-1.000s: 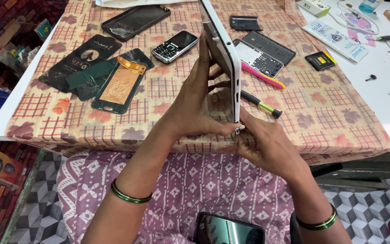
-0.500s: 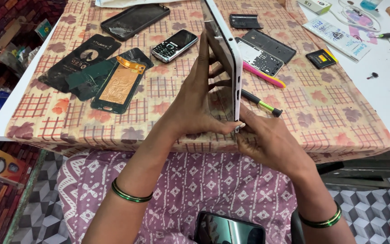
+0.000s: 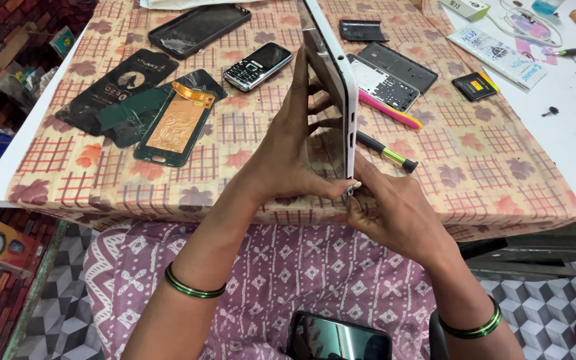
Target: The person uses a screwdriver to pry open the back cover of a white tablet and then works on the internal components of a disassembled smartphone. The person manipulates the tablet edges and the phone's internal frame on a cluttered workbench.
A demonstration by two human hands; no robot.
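I hold a white tablet [image 3: 341, 80] upright on its edge above the cloth-covered table [image 3: 488, 160]. My left hand [image 3: 295, 153] grips its back face, fingers spread along it and thumb at the lower corner. My right hand [image 3: 388, 210] pinches the tablet's bottom corner from below with its fingertips. The tablet's thin white side with small ports faces me. A dark phone [image 3: 338, 337] lies on my lap.
On the table lie a small keypad phone [image 3: 258, 65], a copper-backed phone frame [image 3: 176, 127], black back covers [image 3: 118, 87], a dark phone [image 3: 198, 27], an open grey housing [image 3: 395, 73], a pink tool [image 3: 391, 110], a black-and-yellow screwdriver [image 3: 388, 152] and a battery [image 3: 475, 85].
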